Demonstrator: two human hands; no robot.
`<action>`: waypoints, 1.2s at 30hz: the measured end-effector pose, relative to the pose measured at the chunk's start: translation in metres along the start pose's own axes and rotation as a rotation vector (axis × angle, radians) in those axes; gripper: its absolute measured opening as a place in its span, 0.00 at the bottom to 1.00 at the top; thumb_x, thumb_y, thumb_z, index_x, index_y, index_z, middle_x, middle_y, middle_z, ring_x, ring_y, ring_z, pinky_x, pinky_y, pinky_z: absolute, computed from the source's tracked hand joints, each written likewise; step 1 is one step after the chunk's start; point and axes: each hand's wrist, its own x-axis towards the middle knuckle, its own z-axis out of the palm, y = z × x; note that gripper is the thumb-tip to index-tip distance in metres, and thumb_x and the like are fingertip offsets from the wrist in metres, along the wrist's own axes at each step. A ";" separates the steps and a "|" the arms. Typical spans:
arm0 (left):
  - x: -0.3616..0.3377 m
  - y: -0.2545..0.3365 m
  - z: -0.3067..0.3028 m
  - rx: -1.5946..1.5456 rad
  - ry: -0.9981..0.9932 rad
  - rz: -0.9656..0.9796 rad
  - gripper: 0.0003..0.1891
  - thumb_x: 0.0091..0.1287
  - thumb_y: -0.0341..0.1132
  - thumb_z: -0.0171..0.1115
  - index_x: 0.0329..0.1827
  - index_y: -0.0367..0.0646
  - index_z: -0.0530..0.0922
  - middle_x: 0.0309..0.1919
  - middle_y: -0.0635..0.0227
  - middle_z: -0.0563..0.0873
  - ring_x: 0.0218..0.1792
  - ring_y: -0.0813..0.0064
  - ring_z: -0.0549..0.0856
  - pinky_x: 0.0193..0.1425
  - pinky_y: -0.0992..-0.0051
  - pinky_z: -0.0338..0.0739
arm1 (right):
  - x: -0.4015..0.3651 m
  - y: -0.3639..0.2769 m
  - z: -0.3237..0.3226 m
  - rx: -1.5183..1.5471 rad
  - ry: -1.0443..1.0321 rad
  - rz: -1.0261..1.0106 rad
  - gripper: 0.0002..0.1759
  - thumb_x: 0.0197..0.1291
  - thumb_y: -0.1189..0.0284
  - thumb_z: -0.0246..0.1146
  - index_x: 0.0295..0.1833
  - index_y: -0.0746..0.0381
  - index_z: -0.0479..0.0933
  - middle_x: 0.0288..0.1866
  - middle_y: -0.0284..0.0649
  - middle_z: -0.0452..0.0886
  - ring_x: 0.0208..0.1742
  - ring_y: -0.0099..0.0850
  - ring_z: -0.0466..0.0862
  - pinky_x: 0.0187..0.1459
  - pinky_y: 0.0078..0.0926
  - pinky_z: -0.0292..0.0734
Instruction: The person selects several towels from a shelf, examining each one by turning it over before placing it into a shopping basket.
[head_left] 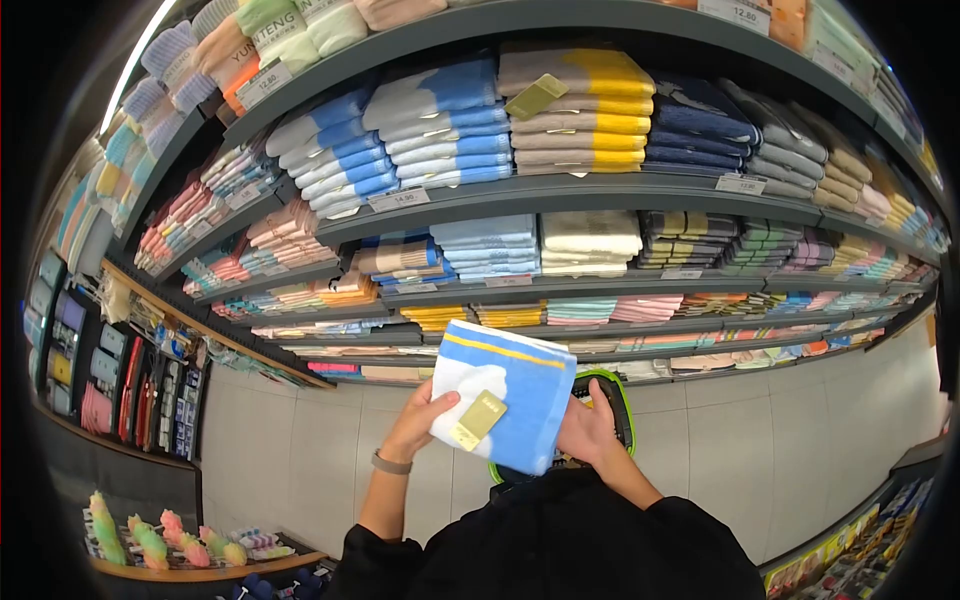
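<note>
My left hand is closed on the left edge of a folded towel, thumb on its front. The towel is blue and white with a yellow stripe near the top and carries a gold-green paper label. My right hand is at the towel's right edge, palm turned toward it and thumb stretched away; its fingertips are partly hidden by the towel. Below and behind the towel is a shopping basket with a green rim, mostly covered by the towel and my arm.
Dark shelves in front hold stacks of folded towels, among them blue-and-white ones and grey-yellow ones. Tiled floor lies below. A stand with fluffy pastel items is at lower left, another display at lower right.
</note>
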 end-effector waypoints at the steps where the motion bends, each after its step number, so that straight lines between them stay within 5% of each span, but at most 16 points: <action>1: -0.001 -0.010 0.005 -0.047 0.077 0.058 0.22 0.65 0.29 0.56 0.61 0.36 0.65 0.54 0.62 0.76 0.53 0.74 0.77 0.55 0.74 0.74 | 0.002 0.002 0.000 -0.045 0.058 -0.047 0.40 0.60 0.41 0.45 0.68 0.60 0.57 0.66 0.47 0.64 0.65 0.43 0.65 0.64 0.46 0.57; 5: -0.013 -0.046 0.022 -0.040 0.273 0.139 0.22 0.64 0.27 0.56 0.61 0.36 0.65 0.56 0.61 0.75 0.55 0.71 0.76 0.58 0.72 0.73 | 0.000 0.004 -0.002 -0.161 0.074 -0.022 0.35 0.62 0.51 0.53 0.68 0.58 0.57 0.64 0.44 0.67 0.62 0.38 0.69 0.62 0.40 0.64; 7: -0.024 -0.066 0.016 -0.045 0.255 0.112 0.22 0.63 0.27 0.56 0.61 0.36 0.65 0.55 0.61 0.76 0.54 0.70 0.76 0.57 0.71 0.73 | -0.004 0.010 0.007 -0.770 0.305 -0.099 0.33 0.60 0.66 0.60 0.68 0.59 0.56 0.60 0.41 0.69 0.59 0.32 0.72 0.59 0.32 0.69; 9: -0.031 -0.074 0.008 -0.044 0.229 0.093 0.22 0.62 0.27 0.57 0.60 0.36 0.66 0.54 0.61 0.76 0.54 0.70 0.77 0.57 0.71 0.73 | -0.008 0.012 0.010 -0.728 0.301 -0.073 0.34 0.57 0.76 0.62 0.68 0.60 0.56 0.58 0.39 0.71 0.57 0.28 0.72 0.58 0.28 0.69; 11: -0.033 -0.075 0.004 -0.249 0.257 0.004 0.23 0.60 0.26 0.58 0.60 0.36 0.66 0.52 0.60 0.77 0.52 0.69 0.78 0.56 0.71 0.74 | -0.014 0.025 0.003 -0.792 0.321 -0.086 0.32 0.59 0.73 0.61 0.67 0.60 0.56 0.57 0.39 0.71 0.57 0.27 0.72 0.57 0.26 0.69; 15: -0.025 -0.087 0.025 0.118 0.447 0.089 0.20 0.62 0.26 0.58 0.57 0.37 0.67 0.50 0.63 0.77 0.48 0.74 0.78 0.52 0.73 0.74 | -0.028 0.032 -0.023 -0.855 0.261 -0.077 0.31 0.60 0.70 0.60 0.67 0.62 0.57 0.56 0.38 0.71 0.55 0.25 0.72 0.54 0.24 0.69; 25: -0.006 -0.131 0.067 0.222 0.482 0.152 0.19 0.64 0.25 0.56 0.58 0.37 0.67 0.49 0.66 0.78 0.47 0.78 0.77 0.52 0.77 0.72 | -0.057 -0.015 -0.047 -0.670 0.429 -0.021 0.27 0.60 0.73 0.60 0.64 0.64 0.62 0.54 0.37 0.72 0.53 0.24 0.73 0.54 0.23 0.70; 31: -0.018 -0.133 0.064 0.208 0.713 0.252 0.17 0.64 0.26 0.56 0.56 0.37 0.68 0.47 0.65 0.78 0.46 0.77 0.78 0.51 0.76 0.73 | -0.018 -0.013 -0.064 -1.290 0.193 -0.069 0.29 0.59 0.73 0.59 0.65 0.64 0.59 0.55 0.39 0.72 0.56 0.26 0.72 0.57 0.25 0.66; 36: -0.066 -0.137 0.055 -0.076 0.809 0.154 0.24 0.61 0.26 0.58 0.61 0.39 0.64 0.51 0.62 0.76 0.51 0.71 0.77 0.55 0.72 0.73 | -0.015 0.022 -0.057 -1.283 0.083 -0.029 0.28 0.59 0.71 0.58 0.65 0.64 0.60 0.56 0.47 0.73 0.57 0.32 0.74 0.58 0.27 0.66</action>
